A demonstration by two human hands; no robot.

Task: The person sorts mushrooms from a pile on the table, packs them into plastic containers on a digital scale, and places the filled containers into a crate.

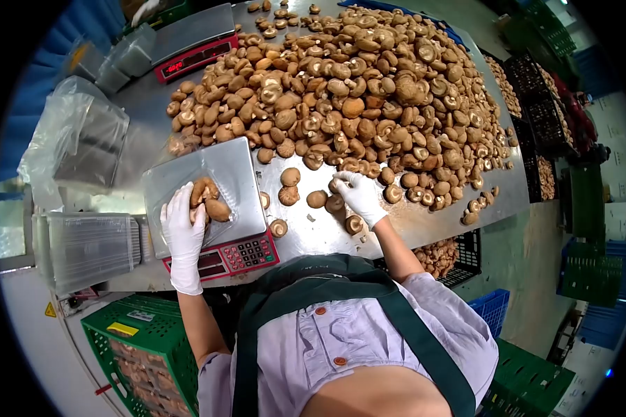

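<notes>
My left hand (182, 226), in a white glove, reaches over a clear plastic tray (231, 186) on the near scale's metal plate (167, 165). Its thumb and fingers close around a shiitake mushroom at the tray's left side, partly hidden by the hand. Other shiitake mushrooms (218, 210) lie in the tray beside my fingers. My right hand (362, 198), also gloved, pinches a shiitake mushroom (334, 186) at the front edge of the large heap (355, 104). Several loose mushrooms (317, 199) lie on the metal table between both hands.
The near scale's red keypad (249, 254) faces me. A second scale (195, 59) with a lit display stands at the far left. Stacked clear trays (90, 243) and a plastic bag (69, 132) sit left. Green crates (142, 347) and a black crate (469, 254) are below the table.
</notes>
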